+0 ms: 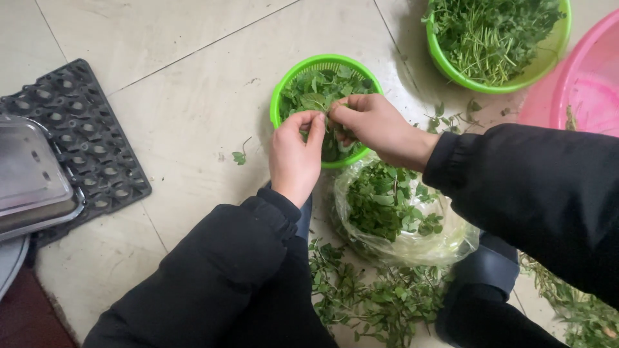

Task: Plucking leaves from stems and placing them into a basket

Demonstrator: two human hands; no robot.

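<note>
A single package appears: a clear plastic bag (412, 222), crumpled and rolled open at its mouth, holding green leafy sprigs. It lies on the pale tiled floor just below the fingers (316, 129) of both hands, touching the near rim of the small green basket (278, 96). No labels, signs or screens are visible.

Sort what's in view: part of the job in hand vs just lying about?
In hand:
left hand
right hand
sprig pinched between them
small green basket
bag of greens
stems on floor

Lying about:
black grid mat
metal trays
pink basin
</note>
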